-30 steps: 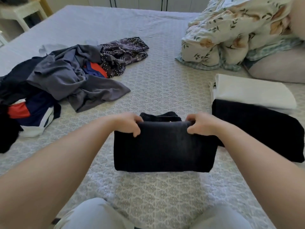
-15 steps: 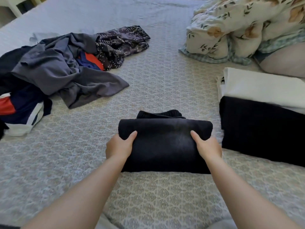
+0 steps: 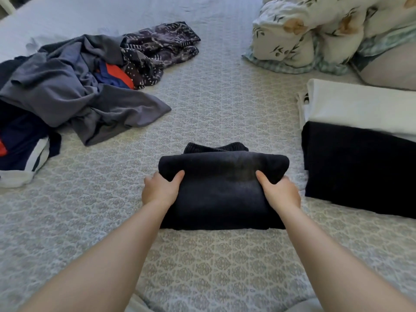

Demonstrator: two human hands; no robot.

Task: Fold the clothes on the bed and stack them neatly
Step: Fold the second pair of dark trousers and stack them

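Note:
A folded black garment (image 3: 221,190) lies on the patterned bed cover (image 3: 202,109) in front of me. My left hand (image 3: 161,190) grips its left side, thumb on top and fingers tucked beside and under it. My right hand (image 3: 280,192) grips its right side the same way. To the right lies a folded black piece (image 3: 360,167), with a folded white piece (image 3: 364,106) just behind it. An unfolded heap (image 3: 67,86) of grey, navy, red and patterned clothes sits at the left.
A bunched floral duvet (image 3: 315,25) and a pale pillow (image 3: 391,68) fill the far right corner. My knees show at the bottom edge of the view.
My hands left the garment's far top edge and slid down to its two sides, where they now hold it. The camera view tilted down and nearer.

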